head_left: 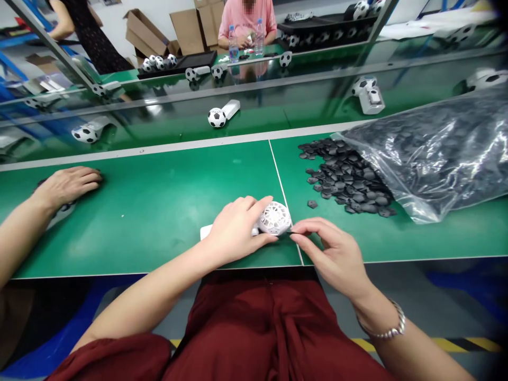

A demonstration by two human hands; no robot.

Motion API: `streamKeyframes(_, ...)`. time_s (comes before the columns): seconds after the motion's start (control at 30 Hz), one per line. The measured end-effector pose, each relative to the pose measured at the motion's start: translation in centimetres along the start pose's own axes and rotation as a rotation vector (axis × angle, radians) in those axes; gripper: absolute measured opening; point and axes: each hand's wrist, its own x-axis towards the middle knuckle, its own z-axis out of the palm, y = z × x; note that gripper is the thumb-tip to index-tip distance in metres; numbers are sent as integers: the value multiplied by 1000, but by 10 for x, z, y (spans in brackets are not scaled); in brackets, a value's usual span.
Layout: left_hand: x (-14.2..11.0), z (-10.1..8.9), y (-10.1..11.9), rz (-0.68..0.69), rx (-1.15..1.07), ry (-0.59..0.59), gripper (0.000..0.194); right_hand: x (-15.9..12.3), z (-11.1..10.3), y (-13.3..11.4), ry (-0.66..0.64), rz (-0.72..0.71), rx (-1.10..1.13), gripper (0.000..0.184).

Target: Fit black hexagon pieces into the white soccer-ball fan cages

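My left hand [238, 228] is wrapped round a white plastic ball [275, 218] with an openwork shell. A white handle [206, 232] joined to it shows beyond the palm, lying low over the green table. Thumb and forefinger of my right hand [333, 251] pinch a small black piece [293, 232] against the ball's right side. Most of that piece is hidden by the fingertips. To the upper right lies a loose heap of black five-sided pieces [349, 180], one of them apart from the rest.
A clear plastic bag [444, 148] of black pieces lies at the right. Beyond the white ledge, a belt [159, 124] carries black-and-white balls with white handles [217, 117]. A co-worker's hand [71, 185] rests on the table at left. Another person in pink [248, 24] sits across.
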Motion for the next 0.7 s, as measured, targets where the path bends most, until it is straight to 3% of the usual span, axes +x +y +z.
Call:
streamKeyframes(0.2,-1,1,0,21,-143,-9,71,3,14,2,42,-85,-20,4)
streamKeyframes(0.43,-2,0,-3,2,-227,3,64,6,22,2,35,-67,-16,4)
streamKeyframes(0.7,-1,0,-5,-2,-253,3,62,7,25,10,11,135,184,29)
